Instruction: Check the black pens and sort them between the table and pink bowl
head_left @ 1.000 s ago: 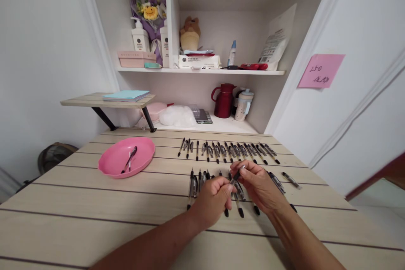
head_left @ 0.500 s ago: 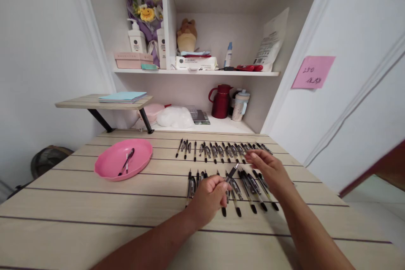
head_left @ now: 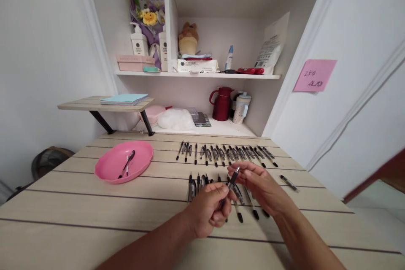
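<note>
In my left hand [head_left: 209,209] a black pen [head_left: 233,179] is gripped, its metal tip slanting up and to the right. My right hand [head_left: 257,183] is curved beside the pen tip; nothing shows between its fingers, and I cannot tell if they touch the pen. Below both hands lies a near row of pens with black ends, such as one pen [head_left: 238,211], partly hidden by the hands. Behind it stretches a far row of pens and loose caps, including a pen [head_left: 195,154]. A short black clear-ended piece, apparently a cap [head_left: 289,183], lies alone at the right.
A pink dish [head_left: 109,162] with a pen and a thin white stick sits on the wooden table [head_left: 126,206] at left. A small raised shelf [head_left: 82,104] carries papers. At the back stand a red jug [head_left: 222,104], a tumbler [head_left: 241,109] and a white bundle [head_left: 175,119].
My right hand has moved left and down from the far row to beside the pen tip. The held pen points more upright. The view has shifted slightly, uncovering the piece at right.
</note>
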### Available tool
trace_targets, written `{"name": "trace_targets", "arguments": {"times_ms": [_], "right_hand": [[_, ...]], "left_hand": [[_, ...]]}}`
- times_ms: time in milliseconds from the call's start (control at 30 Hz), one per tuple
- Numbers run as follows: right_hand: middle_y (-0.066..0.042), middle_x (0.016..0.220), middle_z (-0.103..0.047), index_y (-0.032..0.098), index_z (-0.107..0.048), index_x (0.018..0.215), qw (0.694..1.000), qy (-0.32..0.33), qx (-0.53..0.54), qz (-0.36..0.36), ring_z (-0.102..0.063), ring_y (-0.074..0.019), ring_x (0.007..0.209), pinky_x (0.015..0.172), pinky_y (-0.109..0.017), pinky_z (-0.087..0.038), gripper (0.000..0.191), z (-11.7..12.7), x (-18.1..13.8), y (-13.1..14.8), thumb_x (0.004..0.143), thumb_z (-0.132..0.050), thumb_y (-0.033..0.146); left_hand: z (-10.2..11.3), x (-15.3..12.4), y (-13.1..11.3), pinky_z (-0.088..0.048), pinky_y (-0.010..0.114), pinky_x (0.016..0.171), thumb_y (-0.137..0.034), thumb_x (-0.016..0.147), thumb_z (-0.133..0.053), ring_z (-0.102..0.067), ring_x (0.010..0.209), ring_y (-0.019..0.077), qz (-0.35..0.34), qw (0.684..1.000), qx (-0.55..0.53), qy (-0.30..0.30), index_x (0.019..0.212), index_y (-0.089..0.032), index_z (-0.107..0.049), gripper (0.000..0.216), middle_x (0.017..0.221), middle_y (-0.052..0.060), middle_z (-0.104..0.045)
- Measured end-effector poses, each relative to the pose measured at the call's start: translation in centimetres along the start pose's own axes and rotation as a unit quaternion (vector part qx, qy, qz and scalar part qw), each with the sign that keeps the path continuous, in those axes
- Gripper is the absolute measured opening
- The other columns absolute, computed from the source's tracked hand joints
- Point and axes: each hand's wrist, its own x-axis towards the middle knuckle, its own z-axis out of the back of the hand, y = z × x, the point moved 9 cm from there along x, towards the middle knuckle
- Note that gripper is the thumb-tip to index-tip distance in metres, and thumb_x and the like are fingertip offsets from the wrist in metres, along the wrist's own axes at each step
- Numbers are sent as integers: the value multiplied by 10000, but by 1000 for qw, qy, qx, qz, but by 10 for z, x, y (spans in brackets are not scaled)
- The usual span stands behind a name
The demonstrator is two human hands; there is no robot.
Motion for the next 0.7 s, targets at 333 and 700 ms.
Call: {"name": "trace_targets", "arguments": {"times_ms": [333, 700], "right_hand": [[-18, 716, -628, 182, -654, 705, 999, -16, 44, 10, -551, -129, 673, 677, -272, -424, 146, -15, 0, -15, 627, -703, 295], [-177, 911, -645, 156, -625, 887, 641, -240, -722, -103, -589, -327, 863, 652, -415, -435, 284, 145, 9, 22, 764, -441, 334]], "left_hand": [[7, 4, 3, -88, 178, 337, -389, 785, -486, -211, 286, 9, -16, 999, 39, -20, 778, -144, -492, 245, 447, -57, -453], [14, 5, -1, -146, 175, 343, -276, 754, -499, -301, 324, 17, -33, 998, 35, -40, 833, -130, -523, 168, 537, -36, -492]]}}
